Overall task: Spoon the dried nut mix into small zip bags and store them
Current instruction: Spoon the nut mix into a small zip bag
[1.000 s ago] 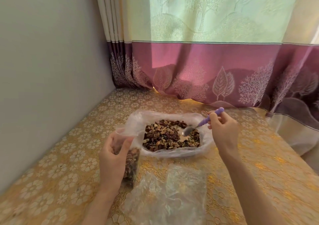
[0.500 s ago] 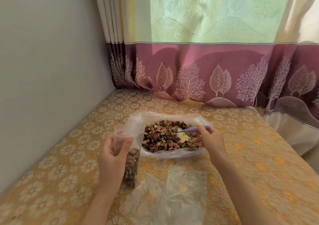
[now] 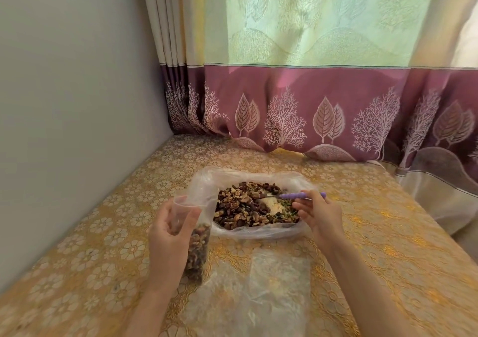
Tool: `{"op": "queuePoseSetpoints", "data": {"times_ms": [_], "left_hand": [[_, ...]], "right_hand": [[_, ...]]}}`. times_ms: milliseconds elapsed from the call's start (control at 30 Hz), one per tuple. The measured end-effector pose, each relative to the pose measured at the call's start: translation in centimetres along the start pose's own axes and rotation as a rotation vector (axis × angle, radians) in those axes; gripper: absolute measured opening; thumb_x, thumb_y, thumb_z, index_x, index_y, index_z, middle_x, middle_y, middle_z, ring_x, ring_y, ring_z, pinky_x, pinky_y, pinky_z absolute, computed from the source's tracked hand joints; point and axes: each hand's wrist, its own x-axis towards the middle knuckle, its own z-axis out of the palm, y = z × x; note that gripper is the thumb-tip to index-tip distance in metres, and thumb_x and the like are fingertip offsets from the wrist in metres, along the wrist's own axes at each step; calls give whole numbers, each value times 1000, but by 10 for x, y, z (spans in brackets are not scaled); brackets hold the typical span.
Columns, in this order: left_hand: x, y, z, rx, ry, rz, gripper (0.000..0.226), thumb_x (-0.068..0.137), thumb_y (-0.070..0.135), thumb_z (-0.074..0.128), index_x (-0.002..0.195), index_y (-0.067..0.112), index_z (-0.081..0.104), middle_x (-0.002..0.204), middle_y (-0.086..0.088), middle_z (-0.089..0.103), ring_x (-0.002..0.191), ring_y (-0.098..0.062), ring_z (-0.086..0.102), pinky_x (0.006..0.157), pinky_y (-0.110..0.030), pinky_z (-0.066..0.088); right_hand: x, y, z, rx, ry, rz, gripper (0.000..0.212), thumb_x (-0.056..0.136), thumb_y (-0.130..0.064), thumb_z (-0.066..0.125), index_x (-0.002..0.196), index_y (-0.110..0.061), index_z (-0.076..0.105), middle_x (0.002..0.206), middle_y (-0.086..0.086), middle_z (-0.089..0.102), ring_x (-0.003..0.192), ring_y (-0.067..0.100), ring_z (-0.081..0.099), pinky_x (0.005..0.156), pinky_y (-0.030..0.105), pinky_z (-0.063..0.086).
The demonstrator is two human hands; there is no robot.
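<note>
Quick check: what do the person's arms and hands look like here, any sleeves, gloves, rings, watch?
Both forearms are bare up to the frame edge, with no sleeves showing. The left hand and right hand wear no gloves. No ring, watch or bracelet is visible on either. Nails look short and unpainted, though the picture is soft.

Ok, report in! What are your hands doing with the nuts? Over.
Left hand holds small zip bag upright, part filled. Right hand grips purple spoon, bowl in nut mix. Nothing in the way. Over.
</note>
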Motion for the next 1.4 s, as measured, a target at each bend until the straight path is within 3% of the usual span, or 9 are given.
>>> {"op": "queuePoseSetpoints", "data": {"times_ms": [200, 400, 567, 700, 867, 1000, 1100, 1200, 1400], "left_hand": [[1, -1, 1, 1, -2, -6, 41, 71, 46, 64, 108, 28, 59, 94, 13, 70, 80, 1, 67, 56, -13, 51], [2, -4, 0, 25, -17, -22, 60, 71, 51, 63, 122, 21, 55, 108, 9, 67, 98, -8, 64, 77, -26, 53], [1, -1, 0, 0, -9, -63, 46, 68, 53, 64, 111, 38, 57, 103, 9, 68, 91, -5, 66, 66, -18, 52], [0, 0, 0, -16, -4, -85, 52, 63, 55, 65, 112, 39, 56, 104, 8, 68, 91, -10, 67, 71, -29, 54], [1, 1, 1, 4, 24, -70, 65, 63, 54, 65, 121, 27, 55, 103, 7, 68, 86, -5, 66, 67, -23, 54], [0, 2, 0, 7, 21, -83, 75, 62, 56, 66, 128, 25, 50, 111, 2, 65, 96, -15, 65, 80, -40, 55], [-2, 2, 1, 10, 23, -77, 77, 61, 56, 65, 130, 26, 48, 116, 0, 63, 100, -14, 63, 80, -35, 54], [-2, 5, 1, 14, 29, -73, 77, 62, 56, 65, 130, 25, 49, 119, 0, 62, 104, -13, 61, 86, -35, 52], [-4, 8, 1, 0, 13, -78, 66, 65, 59, 64, 123, 30, 52, 116, 1, 63, 103, -21, 63, 86, -50, 52]], "right_hand": [[-7, -11, 6, 8, -35, -69, 22, 91, -4, 50, 72, -7, 61, 61, 3, 71, 50, 6, 57, 46, 15, 44], [-27, -34, 19, 49, -180, -170, 19, 90, -3, 51, 77, -3, 65, 64, 5, 70, 56, 11, 61, 48, 17, 47], [-48, -43, 31, 69, -367, -179, 18, 89, -3, 51, 80, 0, 66, 73, 13, 69, 59, 14, 60, 46, 18, 45], [-62, -40, 40, -52, -527, -254, 20, 93, -2, 45, 90, 1, 64, 70, 6, 72, 59, 13, 60, 46, 16, 45], [-71, -39, 42, -316, -662, -474, 20, 94, 2, 44, 96, -1, 64, 81, -1, 75, 63, 12, 61, 52, 20, 47], [-67, -41, 37, -415, -659, -550, 28, 92, 5, 47, 95, -14, 68, 71, 5, 72, 62, 30, 60, 55, 40, 42], [-61, -41, 34, -361, -682, -528, 26, 90, 2, 48, 97, -12, 68, 72, 12, 69, 62, 15, 59, 55, 29, 43], [-53, -42, 29, -244, -653, -462, 24, 83, -7, 48, 97, -9, 67, 81, 12, 71, 65, 15, 61, 55, 21, 44], [-25, -38, 11, -301, -226, -513, 20, 91, -3, 45, 86, -7, 64, 73, 6, 74, 56, 11, 55, 50, 17, 44]]}}
